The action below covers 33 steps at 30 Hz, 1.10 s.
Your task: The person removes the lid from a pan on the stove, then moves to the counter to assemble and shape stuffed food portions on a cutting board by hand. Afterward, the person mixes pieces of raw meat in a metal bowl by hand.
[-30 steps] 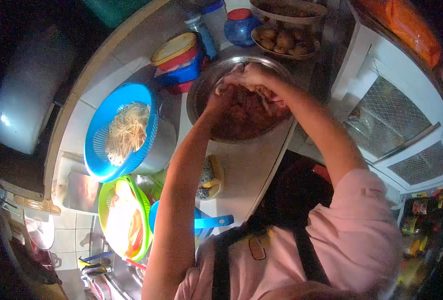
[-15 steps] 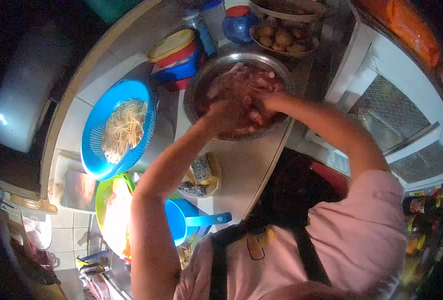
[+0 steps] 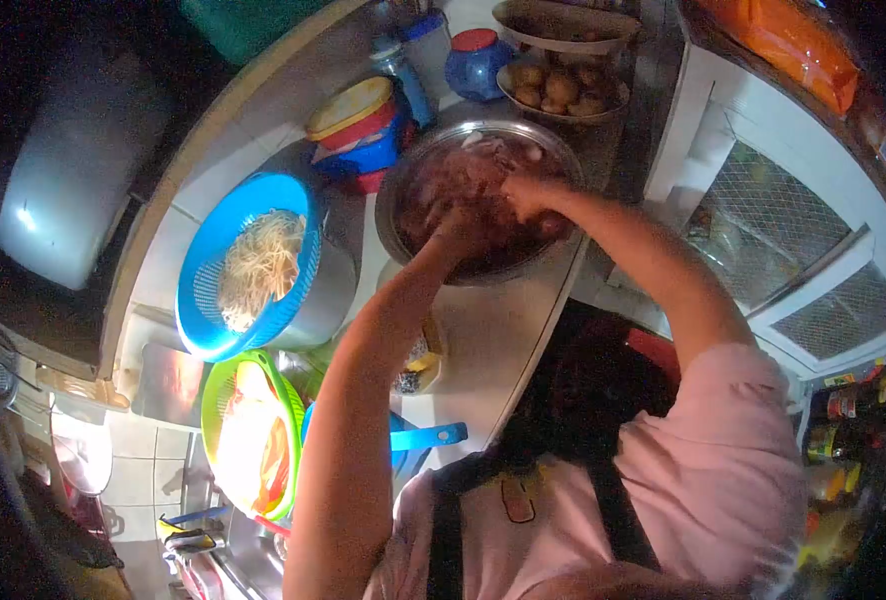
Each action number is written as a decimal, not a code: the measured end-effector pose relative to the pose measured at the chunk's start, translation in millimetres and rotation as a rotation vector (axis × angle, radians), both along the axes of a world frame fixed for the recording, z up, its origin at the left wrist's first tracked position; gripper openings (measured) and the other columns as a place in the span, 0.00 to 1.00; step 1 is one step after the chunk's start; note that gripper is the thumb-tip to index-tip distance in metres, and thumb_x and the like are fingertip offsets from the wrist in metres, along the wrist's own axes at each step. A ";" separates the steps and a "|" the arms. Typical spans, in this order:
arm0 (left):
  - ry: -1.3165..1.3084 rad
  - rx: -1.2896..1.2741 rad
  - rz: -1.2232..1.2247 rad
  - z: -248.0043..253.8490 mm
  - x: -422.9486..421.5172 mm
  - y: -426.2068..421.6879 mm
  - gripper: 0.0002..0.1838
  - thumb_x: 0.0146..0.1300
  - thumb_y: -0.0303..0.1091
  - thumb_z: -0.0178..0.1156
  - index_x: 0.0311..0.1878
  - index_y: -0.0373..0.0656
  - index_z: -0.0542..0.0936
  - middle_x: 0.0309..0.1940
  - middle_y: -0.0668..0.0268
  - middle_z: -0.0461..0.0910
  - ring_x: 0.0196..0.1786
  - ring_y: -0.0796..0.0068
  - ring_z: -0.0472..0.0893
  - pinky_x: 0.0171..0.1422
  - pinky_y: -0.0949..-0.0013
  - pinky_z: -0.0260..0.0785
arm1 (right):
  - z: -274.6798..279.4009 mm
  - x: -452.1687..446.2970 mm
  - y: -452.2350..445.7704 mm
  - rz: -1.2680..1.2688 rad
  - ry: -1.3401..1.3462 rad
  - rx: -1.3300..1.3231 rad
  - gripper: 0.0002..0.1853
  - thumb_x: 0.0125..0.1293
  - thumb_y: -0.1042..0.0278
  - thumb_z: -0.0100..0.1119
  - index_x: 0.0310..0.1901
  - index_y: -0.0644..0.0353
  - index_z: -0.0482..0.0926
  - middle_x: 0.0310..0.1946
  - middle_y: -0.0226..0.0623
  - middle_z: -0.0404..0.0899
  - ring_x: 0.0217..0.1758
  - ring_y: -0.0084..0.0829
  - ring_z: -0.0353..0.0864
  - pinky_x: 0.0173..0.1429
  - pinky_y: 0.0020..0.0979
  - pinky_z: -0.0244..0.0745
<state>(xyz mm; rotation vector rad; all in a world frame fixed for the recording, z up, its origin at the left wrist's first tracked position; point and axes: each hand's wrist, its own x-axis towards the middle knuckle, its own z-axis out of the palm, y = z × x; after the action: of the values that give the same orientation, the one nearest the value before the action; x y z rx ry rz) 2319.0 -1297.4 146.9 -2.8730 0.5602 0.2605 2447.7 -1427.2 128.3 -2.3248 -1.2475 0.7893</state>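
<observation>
A wide metal basin (image 3: pixel 393 225) holds raw reddish meat (image 3: pixel 473 170) in dark red liquid. Both hands are down in it. My left hand (image 3: pixel 460 226) touches the meat left of the middle, its fingertips sunk in the meat and liquid. To the right, my right hand (image 3: pixel 533 197) reaches in over the rim, also against the meat, with its fingers mostly hidden. Whether either hand grips a piece cannot be made out.
Left of the basin, a blue basket (image 3: pixel 198 290) holds pale noodle-like strands, with a green basket (image 3: pixel 293 440) below it. Stacked tubs (image 3: pixel 368 155), a blue jar (image 3: pixel 475 72) and a bowl of round brown items (image 3: pixel 563 92) stand behind. A blue handle (image 3: pixel 433 437) lies near my body.
Both hands were raised together at the basin's far side, then lowered into the meat. Now they are slightly farther apart, with my left hand left of the middle.
</observation>
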 end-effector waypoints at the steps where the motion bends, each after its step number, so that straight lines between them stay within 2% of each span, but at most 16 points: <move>1: -0.292 -0.233 0.003 -5.3 -4.4 1.2 0.29 0.58 0.46 0.46 0.61 0.43 0.59 0.65 0.58 0.52 0.67 0.59 0.51 0.70 0.58 0.37 | 13.0 8.3 -1.3 0.046 0.173 0.019 0.10 0.42 0.66 0.57 0.28 0.60 0.77 0.27 0.45 0.77 0.32 0.42 0.76 0.37 0.40 0.70; 3: -0.261 -0.455 -0.024 -3.8 4.6 18.1 0.29 0.59 0.49 0.44 0.60 0.42 0.62 0.60 0.54 0.58 0.62 0.58 0.58 0.65 0.58 0.47 | 18.7 4.8 -8.1 0.083 0.351 0.044 0.11 0.42 0.66 0.58 0.29 0.61 0.77 0.28 0.45 0.77 0.31 0.42 0.75 0.36 0.40 0.70; 5: -0.225 -0.679 -0.051 11.6 7.9 31.9 0.29 0.59 0.51 0.43 0.58 0.41 0.64 0.56 0.49 0.64 0.58 0.56 0.65 0.61 0.57 0.57 | 36.3 -29.1 -14.4 0.027 -0.663 0.002 0.09 0.42 0.63 0.54 0.17 0.60 0.78 0.21 0.40 0.78 0.23 0.40 0.76 0.31 0.41 0.70; 8: -0.226 -0.557 -0.227 29.6 10.8 47.9 0.26 0.61 0.50 0.43 0.55 0.41 0.68 0.51 0.51 0.70 0.50 0.57 0.72 0.52 0.58 0.65 | 56.3 -32.0 -20.3 -0.072 -0.526 0.222 0.14 0.50 0.60 0.53 0.25 0.66 0.78 0.24 0.41 0.79 0.19 0.39 0.76 0.29 0.42 0.71; 9: -0.034 -0.885 0.007 26.4 18.6 56.0 0.23 0.61 0.45 0.44 0.55 0.40 0.68 0.52 0.53 0.70 0.51 0.61 0.71 0.54 0.62 0.63 | 63.5 -30.6 -17.7 -0.069 -0.473 0.246 0.16 0.54 0.59 0.53 0.29 0.66 0.77 0.24 0.41 0.78 0.18 0.39 0.75 0.29 0.41 0.71; 10: 0.164 -1.200 0.255 21.1 29.4 68.5 0.21 0.61 0.40 0.44 0.55 0.40 0.69 0.54 0.54 0.69 0.53 0.66 0.69 0.57 0.66 0.61 | 65.8 -21.2 -8.7 -0.352 -0.005 0.140 0.19 0.57 0.54 0.52 0.39 0.66 0.74 0.30 0.44 0.78 0.26 0.39 0.78 0.35 0.39 0.72; 13: 0.178 -1.554 0.169 -98.1 123.2 166.5 0.18 0.61 0.38 0.45 0.51 0.41 0.73 0.47 0.54 0.74 0.50 0.65 0.72 0.53 0.65 0.64 | 32.4 17.0 -8.9 -0.079 -0.464 0.221 0.21 0.56 0.54 0.54 0.43 0.63 0.72 0.37 0.45 0.76 0.37 0.40 0.77 0.43 0.38 0.71; 14: 0.177 -1.554 0.169 -88.8 112.4 158.1 0.18 0.61 0.38 0.45 0.51 0.41 0.73 0.47 0.54 0.74 0.50 0.65 0.72 0.53 0.65 0.64 | 49.2 0.9 -11.6 -0.179 -0.420 0.010 0.21 0.55 0.53 0.55 0.44 0.61 0.73 0.41 0.46 0.75 0.45 0.40 0.74 0.48 0.38 0.69; 17: -0.004 -1.473 0.240 -48.6 63.4 109.4 0.20 0.61 0.38 0.46 0.56 0.41 0.68 0.52 0.54 0.70 0.53 0.66 0.69 0.57 0.65 0.61 | 12.1 4.0 -8.6 -0.479 -0.489 0.023 0.21 0.54 0.53 0.55 0.47 0.58 0.72 0.43 0.44 0.75 0.45 0.42 0.74 0.47 0.39 0.69; 19: -0.332 -1.002 -0.444 -13.9 40.6 68.2 0.23 0.62 0.37 0.44 0.60 0.42 0.62 0.58 0.55 0.64 0.56 0.65 0.67 0.60 0.63 0.58 | -44.8 46.9 4.9 -0.427 -0.355 -0.017 0.24 0.53 0.53 0.55 0.49 0.57 0.71 0.45 0.45 0.74 0.46 0.43 0.74 0.48 0.38 0.70; 20: -0.334 -1.006 -0.442 -20.8 43.8 70.6 0.23 0.62 0.37 0.44 0.60 0.42 0.62 0.58 0.55 0.64 0.56 0.65 0.67 0.60 0.63 0.58 | -48.4 37.0 14.7 -0.441 -0.261 -0.045 0.24 0.52 0.53 0.56 0.49 0.57 0.71 0.45 0.46 0.74 0.46 0.43 0.74 0.48 0.37 0.70; 25: -0.041 -0.493 0.287 -73.6 64.7 95.5 0.27 0.60 0.41 0.46 0.61 0.43 0.60 0.60 0.53 0.61 0.61 0.57 0.63 0.62 0.61 0.56 | -20.1 -17.1 18.1 -0.729 0.130 -0.058 0.25 0.48 0.54 0.58 0.48 0.58 0.73 0.44 0.49 0.74 0.46 0.42 0.75 0.49 0.39 0.71; 28: -0.099 -0.642 0.582 -76.7 57.0 85.0 0.25 0.58 0.43 0.49 0.57 0.42 0.66 0.56 0.51 0.66 0.59 0.55 0.65 0.60 0.60 0.59 | -36.1 -5.3 17.0 -0.735 0.262 0.208 0.24 0.48 0.57 0.58 0.47 0.59 0.73 0.43 0.49 0.75 0.45 0.41 0.76 0.46 0.42 0.72; 30: -0.083 -0.610 0.562 -59.3 45.9 77.3 0.24 0.57 0.44 0.49 0.55 0.42 0.68 0.54 0.51 0.68 0.57 0.55 0.67 0.59 0.60 0.60 | -90.2 37.7 33.4 -0.583 -0.366 -0.026 0.17 0.49 0.64 0.57 0.42 0.61 0.76 0.39 0.44 0.77 0.43 0.37 0.77 0.42 0.39 0.73; 32: -0.074 -0.583 0.542 -58.6 41.8 71.0 0.24 0.57 0.45 0.49 0.54 0.43 0.70 0.52 0.52 0.70 0.55 0.54 0.69 0.57 0.59 0.62 | -18.1 -24.1 22.4 -0.436 -0.531 -0.005 0.14 0.49 0.66 0.57 0.38 0.61 0.77 0.36 0.42 0.78 0.41 0.35 0.78 0.40 0.37 0.72; 33: -0.114 -0.963 0.562 -66.8 39.3 70.7 0.24 0.57 0.48 0.48 0.51 0.43 0.72 0.50 0.52 0.72 0.53 0.53 0.71 0.55 0.59 0.64 | 8.5 -49.3 20.0 -0.279 -0.681 0.020 0.11 0.49 0.68 0.57 0.35 0.62 0.78 0.34 0.40 0.79 0.38 0.33 0.78 0.38 0.35 0.72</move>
<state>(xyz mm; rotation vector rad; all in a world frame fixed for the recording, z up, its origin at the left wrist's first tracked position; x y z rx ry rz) 2358.3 -1226.7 80.1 -3.8910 -0.2687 -0.1580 2398.4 -1407.2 136.7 -2.7709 -1.1034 -0.1316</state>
